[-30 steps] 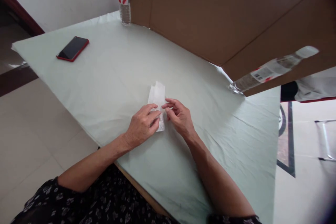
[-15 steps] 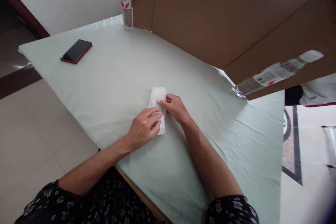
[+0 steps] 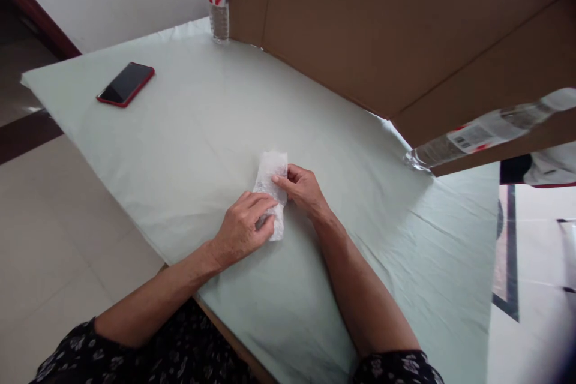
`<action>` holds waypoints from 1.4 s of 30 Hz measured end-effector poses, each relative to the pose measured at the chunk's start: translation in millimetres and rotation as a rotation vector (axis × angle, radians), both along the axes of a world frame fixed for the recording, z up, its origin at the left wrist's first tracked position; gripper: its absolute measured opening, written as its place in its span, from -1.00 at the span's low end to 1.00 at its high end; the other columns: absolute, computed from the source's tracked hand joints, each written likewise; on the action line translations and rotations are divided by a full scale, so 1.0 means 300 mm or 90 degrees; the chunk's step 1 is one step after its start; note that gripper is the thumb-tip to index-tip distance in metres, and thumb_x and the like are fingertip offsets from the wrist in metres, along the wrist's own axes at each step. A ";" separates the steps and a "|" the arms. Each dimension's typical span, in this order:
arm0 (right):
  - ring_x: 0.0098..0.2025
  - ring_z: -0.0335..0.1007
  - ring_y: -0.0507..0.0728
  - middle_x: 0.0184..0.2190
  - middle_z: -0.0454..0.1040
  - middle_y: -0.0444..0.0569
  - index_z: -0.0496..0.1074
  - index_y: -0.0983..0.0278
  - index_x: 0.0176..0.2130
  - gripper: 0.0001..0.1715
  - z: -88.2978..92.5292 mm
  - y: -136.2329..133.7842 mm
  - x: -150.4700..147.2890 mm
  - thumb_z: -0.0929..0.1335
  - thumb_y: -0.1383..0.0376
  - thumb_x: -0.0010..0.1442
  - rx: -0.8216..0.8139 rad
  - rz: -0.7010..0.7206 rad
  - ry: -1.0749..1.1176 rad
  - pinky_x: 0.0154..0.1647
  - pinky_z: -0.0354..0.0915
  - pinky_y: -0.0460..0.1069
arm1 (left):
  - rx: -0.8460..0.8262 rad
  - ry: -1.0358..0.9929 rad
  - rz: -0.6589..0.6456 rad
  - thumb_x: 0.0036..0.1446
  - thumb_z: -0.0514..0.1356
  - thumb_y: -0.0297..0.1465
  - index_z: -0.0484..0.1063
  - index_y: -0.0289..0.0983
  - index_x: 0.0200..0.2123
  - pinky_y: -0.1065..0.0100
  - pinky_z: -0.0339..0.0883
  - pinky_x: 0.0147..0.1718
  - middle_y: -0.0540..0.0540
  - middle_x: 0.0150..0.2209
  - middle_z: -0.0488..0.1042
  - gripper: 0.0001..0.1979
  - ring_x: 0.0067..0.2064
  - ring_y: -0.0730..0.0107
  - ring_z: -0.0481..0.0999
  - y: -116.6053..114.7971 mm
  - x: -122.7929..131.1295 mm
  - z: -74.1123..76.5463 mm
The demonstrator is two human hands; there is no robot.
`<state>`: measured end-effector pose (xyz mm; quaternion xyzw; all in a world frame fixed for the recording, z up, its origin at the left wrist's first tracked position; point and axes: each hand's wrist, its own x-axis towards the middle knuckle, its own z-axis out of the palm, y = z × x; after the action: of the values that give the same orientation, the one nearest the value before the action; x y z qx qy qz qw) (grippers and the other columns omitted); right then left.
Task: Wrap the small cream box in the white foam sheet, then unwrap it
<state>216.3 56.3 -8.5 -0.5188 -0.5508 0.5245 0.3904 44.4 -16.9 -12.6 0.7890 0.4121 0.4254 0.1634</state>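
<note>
A narrow piece of bubble wrap point(image 3: 272, 163), whitish and see-through, lies lengthwise near the middle of the cloth-covered table. My left hand point(image 3: 245, 223) is over its lower left part, with curled fingers and thumb closed on it. From the right, my right hand point(image 3: 306, 189) pinches the edge, its thumb on top and its other fingers bent at the side. Whether anything is wrapped inside, I cannot tell. The fingers cover part of the wrap's middle.
A phone in a red case point(image 3: 126, 84) lies at the far left of the green tablecloth point(image 3: 193, 108). Large brown cardboard point(image 3: 333, 24) stands along the back, with one water bottle point(image 3: 218, 3) at its left end and another water bottle point(image 3: 477, 135) at its right.
The view has shifted slightly, so the phone and the right bottle sit a little farther apart. Both hands keep hold of the bubble wrap, with only slight finger movement.
</note>
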 end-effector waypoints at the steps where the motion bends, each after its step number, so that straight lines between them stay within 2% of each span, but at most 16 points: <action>1: -0.49 0.11 -0.01 -0.54 0.30 -0.20 0.40 0.26 -0.42 -0.62 -0.001 0.000 -0.003 0.49 0.03 -0.01 -0.009 0.007 0.012 -0.47 0.09 -0.07 | 0.000 -0.001 -0.003 0.18 0.16 -0.55 0.48 -0.28 -0.08 0.17 0.49 -0.09 -0.17 -0.12 0.60 -0.75 -0.12 0.23 0.55 0.000 0.000 0.000; 5: -0.46 0.18 0.01 -0.52 0.34 -0.17 0.43 0.27 -0.43 -0.62 -0.001 -0.010 -0.020 0.50 0.03 -0.03 -0.030 0.017 0.040 -0.44 0.13 -0.06 | -0.005 -0.007 -0.007 0.19 0.15 -0.55 0.48 -0.26 -0.09 0.16 0.48 -0.07 -0.16 -0.12 0.60 -0.76 -0.11 0.23 0.56 0.001 -0.001 0.001; 10: -0.49 0.11 -0.01 -0.56 0.27 -0.20 0.39 0.26 -0.49 -0.66 0.010 -0.030 -0.041 0.49 0.08 -0.01 -0.029 -0.031 0.061 -0.47 0.09 -0.07 | -0.004 -0.011 -0.006 0.18 0.16 -0.55 0.48 -0.27 -0.09 0.17 0.50 -0.09 -0.18 -0.12 0.60 -0.76 -0.12 0.23 0.55 0.000 -0.002 0.004; 16: -0.42 0.28 0.03 -0.46 0.44 -0.16 0.45 0.26 -0.34 -0.59 0.015 -0.043 -0.061 0.53 0.05 -0.08 -0.101 -0.050 0.151 -0.38 0.24 -0.05 | -0.013 -0.014 -0.007 0.21 0.14 -0.53 0.49 -0.25 -0.09 0.15 0.49 -0.09 -0.17 -0.12 0.59 -0.77 -0.12 0.23 0.56 -0.001 -0.003 0.003; 25: -0.38 0.40 0.05 -0.43 0.54 -0.13 0.52 0.27 -0.33 -0.55 0.005 -0.043 -0.080 0.58 0.06 -0.17 -0.152 -0.073 0.270 -0.25 0.34 -0.02 | -0.011 -0.012 -0.022 0.21 0.15 -0.53 0.49 -0.27 -0.08 0.15 0.49 -0.07 -0.18 -0.11 0.59 -0.77 -0.09 0.21 0.56 0.002 -0.007 0.000; 32: -0.36 0.44 0.06 -0.41 0.56 -0.12 0.52 0.25 -0.34 -0.57 0.008 -0.050 -0.081 0.57 0.04 -0.12 -0.150 -0.062 0.282 -0.21 0.37 0.00 | -0.048 -0.013 -0.029 0.23 0.13 -0.50 0.50 -0.24 -0.07 0.17 0.48 -0.03 -0.17 -0.10 0.55 -0.76 -0.06 0.23 0.54 0.002 -0.013 0.002; 37: -0.36 0.45 0.07 -0.41 0.57 -0.11 0.53 0.25 -0.36 -0.56 0.022 -0.060 -0.084 0.58 0.02 -0.14 -0.145 -0.060 0.276 -0.22 0.39 0.00 | -0.067 -0.013 0.014 0.24 0.16 -0.45 0.54 -0.23 -0.09 0.28 0.49 -0.15 -0.17 -0.08 0.42 -0.78 -0.15 0.32 0.51 -0.010 -0.012 -0.003; 42: -0.30 0.49 0.10 -0.35 0.60 -0.07 0.56 0.25 -0.33 -0.58 0.039 -0.088 -0.088 0.57 0.01 -0.08 -0.130 -0.043 0.277 -0.15 0.40 0.02 | -0.039 0.010 0.086 0.20 0.21 -0.46 0.50 -0.24 -0.18 0.23 0.45 -0.12 -0.15 -0.13 0.37 -0.87 -0.14 0.28 0.46 -0.024 -0.003 0.009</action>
<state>190.0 30.0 3.1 -0.4483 -0.3799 0.6634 0.4631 43.4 -24.0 -9.9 0.7574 0.4781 0.4168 0.1552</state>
